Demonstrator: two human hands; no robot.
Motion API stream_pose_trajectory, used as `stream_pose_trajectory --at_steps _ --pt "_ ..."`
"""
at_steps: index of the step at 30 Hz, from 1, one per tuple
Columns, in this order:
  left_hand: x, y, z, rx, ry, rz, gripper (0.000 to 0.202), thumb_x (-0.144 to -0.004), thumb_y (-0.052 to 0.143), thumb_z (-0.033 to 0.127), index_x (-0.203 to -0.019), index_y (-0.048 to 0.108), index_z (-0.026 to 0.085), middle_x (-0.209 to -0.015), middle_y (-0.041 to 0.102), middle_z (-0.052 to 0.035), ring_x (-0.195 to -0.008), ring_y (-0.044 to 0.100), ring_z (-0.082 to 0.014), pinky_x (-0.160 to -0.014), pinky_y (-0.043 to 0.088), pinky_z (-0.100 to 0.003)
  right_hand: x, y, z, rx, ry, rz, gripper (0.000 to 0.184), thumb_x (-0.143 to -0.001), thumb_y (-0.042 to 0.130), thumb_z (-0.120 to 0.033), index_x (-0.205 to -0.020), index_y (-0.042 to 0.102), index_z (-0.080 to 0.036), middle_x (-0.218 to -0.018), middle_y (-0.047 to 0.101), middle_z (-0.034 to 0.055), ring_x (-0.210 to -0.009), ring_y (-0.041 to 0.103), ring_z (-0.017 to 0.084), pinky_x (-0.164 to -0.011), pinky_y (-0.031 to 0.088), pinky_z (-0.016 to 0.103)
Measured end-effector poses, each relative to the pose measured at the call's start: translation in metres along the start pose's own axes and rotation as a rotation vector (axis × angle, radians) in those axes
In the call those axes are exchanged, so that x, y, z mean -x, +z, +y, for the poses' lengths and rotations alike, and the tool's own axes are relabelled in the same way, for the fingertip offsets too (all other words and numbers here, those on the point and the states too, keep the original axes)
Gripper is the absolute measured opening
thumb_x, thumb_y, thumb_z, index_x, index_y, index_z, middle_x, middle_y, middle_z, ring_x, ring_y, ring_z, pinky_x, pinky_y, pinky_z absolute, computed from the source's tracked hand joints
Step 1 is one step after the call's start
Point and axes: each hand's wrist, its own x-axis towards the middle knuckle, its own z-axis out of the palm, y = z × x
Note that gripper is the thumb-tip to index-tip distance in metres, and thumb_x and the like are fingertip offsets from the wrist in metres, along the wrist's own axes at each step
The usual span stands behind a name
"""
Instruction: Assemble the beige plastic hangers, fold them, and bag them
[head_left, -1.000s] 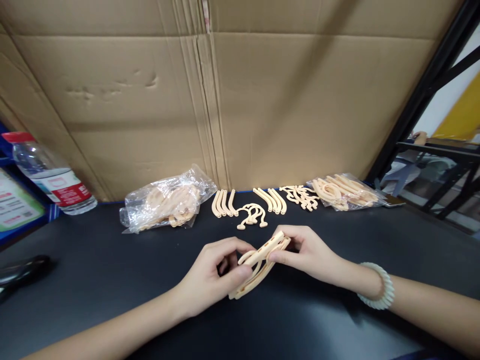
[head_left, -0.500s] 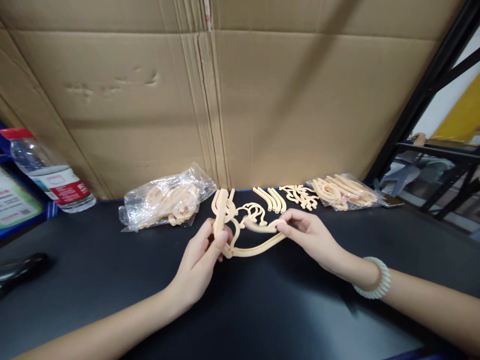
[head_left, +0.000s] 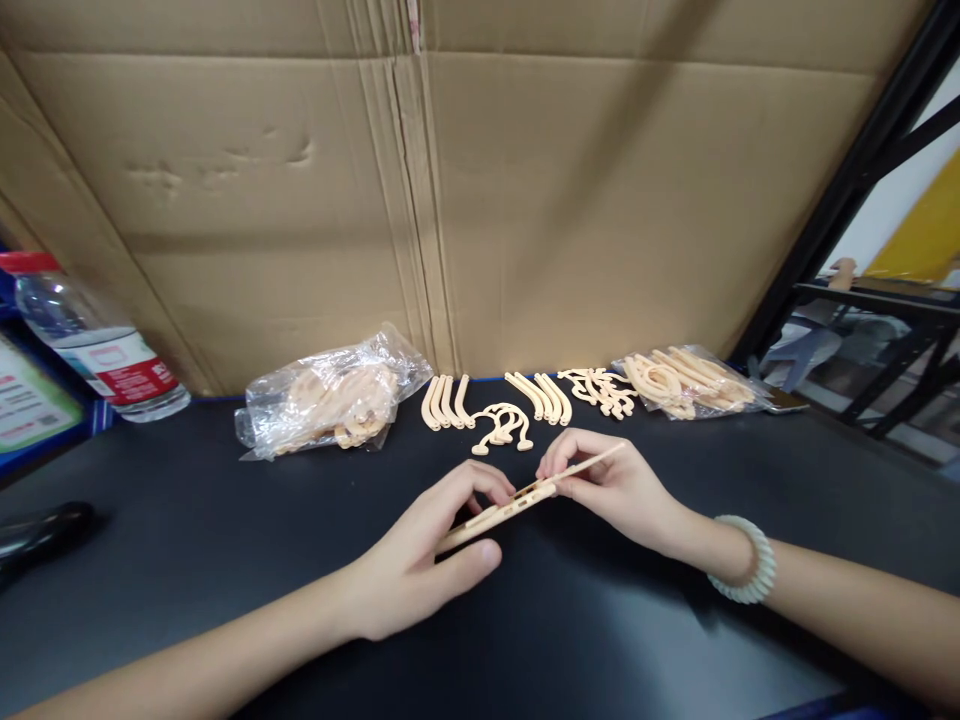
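My left hand [head_left: 431, 550] is closed round a beige curved frame [head_left: 499, 514], which is seen nearly edge-on, with slots along its side. The fingers lie over the top and the thumb is underneath. My right hand [head_left: 604, 488] pinches a thin beige strip [head_left: 596, 460] at the frame's right end. The strip slants up to the right across the hand. Whether it is joined to the frame cannot be made out. Beyond the hands lie several thin curved hook-shaped pieces [head_left: 504, 413].
Several curved bars [head_left: 447, 402] lie at the back, with more curved bars [head_left: 551, 400] and small pieces [head_left: 600, 390] further right. A plastic bag of parts [head_left: 330, 400] and another bag [head_left: 690, 383] flank them. A bottle [head_left: 120, 360], a black object [head_left: 45, 545] and a cardboard wall [head_left: 600, 200] surround the black table [head_left: 600, 640].
The frame has turned from facing me to nearly edge-on. My left hand has moved lower and right, uncovering the left curved bars. My right hand has shifted slightly down and left.
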Motion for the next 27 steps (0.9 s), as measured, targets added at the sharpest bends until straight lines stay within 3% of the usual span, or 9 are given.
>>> stream_pose_trajectory --at_steps 6,9,12,15,21,27 --pt "-0.002 -0.001 -0.007 0.141 -0.136 -0.075 0.041 -0.098 0.043 0.045 -0.132 0.044 0.022 -0.13 0.054 -0.0104 -0.115 0.051 -0.0245 -0.097 0.041 -0.04 0.003 -0.001 0.0 0.085 -0.164 -0.005 0.012 -0.085 0.066 -0.021 -0.076 0.059 -0.018 -0.082 0.064 0.0035 -0.078 0.063 0.016 -0.07 0.052 0.031" --pt "-0.004 0.0 -0.005 0.115 -0.212 -0.136 0.039 -0.098 0.043 0.042 -0.131 0.047 0.022 -0.118 0.061 -0.0075 -0.102 0.056 -0.0215 -0.089 0.044 -0.036 0.006 0.001 -0.002 0.287 -0.355 -0.03 0.012 -0.086 0.064 -0.016 -0.075 0.06 -0.018 -0.086 0.063 0.0039 -0.077 0.06 0.014 -0.067 0.05 0.028" --pt "-0.005 0.003 -0.003 0.061 -0.255 -0.089 0.033 -0.098 0.042 0.04 -0.121 0.054 0.018 -0.097 0.064 -0.0043 -0.082 0.056 -0.0169 -0.074 0.045 -0.03 0.008 0.003 -0.005 0.422 -0.513 -0.086 0.01 -0.089 0.059 -0.013 -0.081 0.062 -0.018 -0.084 0.062 0.0044 -0.073 0.058 0.013 -0.062 0.048 0.026" --pt "-0.005 0.006 -0.004 0.01 -0.237 -0.037 0.029 -0.097 0.045 0.036 -0.116 0.056 0.017 -0.084 0.062 -0.0015 -0.069 0.052 -0.0136 -0.064 0.043 -0.026 0.009 0.006 -0.005 0.505 -0.597 -0.08 0.009 -0.092 0.056 -0.016 -0.09 0.065 -0.017 -0.081 0.062 0.0051 -0.071 0.057 0.013 -0.061 0.048 0.025" --pt "-0.002 0.009 -0.001 -0.197 -0.196 -0.018 0.026 -0.1 0.041 0.032 -0.102 0.063 0.017 -0.078 0.064 -0.0005 -0.063 0.053 -0.012 -0.059 0.042 -0.023 0.007 0.004 0.001 0.627 -0.68 -0.094 0.013 -0.094 0.054 -0.014 -0.093 0.066 -0.016 -0.08 0.063 0.0058 -0.071 0.056 0.014 -0.062 0.048 0.027" --pt "-0.001 0.009 -0.007 -0.473 0.011 -0.01 0.028 -0.102 0.036 0.026 -0.098 0.062 0.016 -0.078 0.065 -0.003 -0.065 0.059 -0.0133 -0.061 0.044 -0.023 0.01 0.003 -0.006 0.91 -0.821 -0.105 0.021 -0.095 0.048 -0.01 -0.083 0.064 -0.017 -0.076 0.065 0.0048 -0.071 0.056 0.015 -0.061 0.046 0.028"
